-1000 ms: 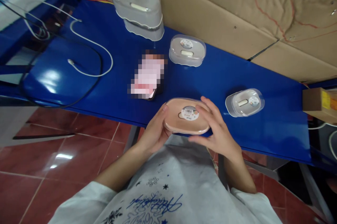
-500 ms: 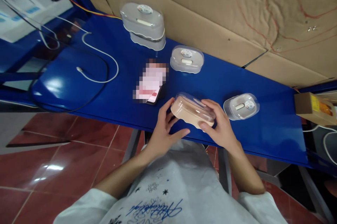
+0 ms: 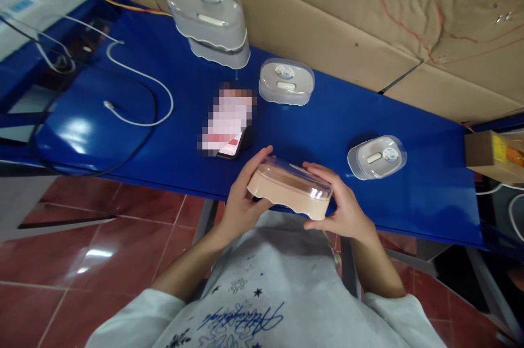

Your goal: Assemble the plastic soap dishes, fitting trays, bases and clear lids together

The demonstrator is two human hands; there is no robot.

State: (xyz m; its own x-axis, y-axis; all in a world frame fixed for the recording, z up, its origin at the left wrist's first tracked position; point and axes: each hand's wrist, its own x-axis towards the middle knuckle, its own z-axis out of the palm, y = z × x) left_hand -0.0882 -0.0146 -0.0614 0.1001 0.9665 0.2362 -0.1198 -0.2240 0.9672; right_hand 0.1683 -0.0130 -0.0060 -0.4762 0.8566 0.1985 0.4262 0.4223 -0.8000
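Between my two hands is a beige plastic box (image 3: 282, 192) with a clear domed lid and a wavy lower edge, held over the table's front edge. My left hand (image 3: 245, 195) grips its left end, the thumb tucked beneath and partly hidden. At the right end, my right hand (image 3: 341, 203) has its fingers along the far side and its thumb at the bottom edge. A similar grey lidded box (image 3: 377, 157) sits to the right of my right hand. Another grey box (image 3: 286, 83) stands farther back, and a taller grey pair, apparently stacked (image 3: 210, 26), is at the back left.
A phone (image 3: 229, 124), its screen blurred out, leans on the blue table (image 3: 327, 124). White and black cables (image 3: 167, 111) curl across the left side. Cardboard panels (image 3: 307, 15) line the back. An open cardboard box (image 3: 487, 154) stands at the right end.
The beige box has come slightly lower and nearer, turning so its wavy front side shows more. My left hand has closed onto its left end. The view has shifted a little.
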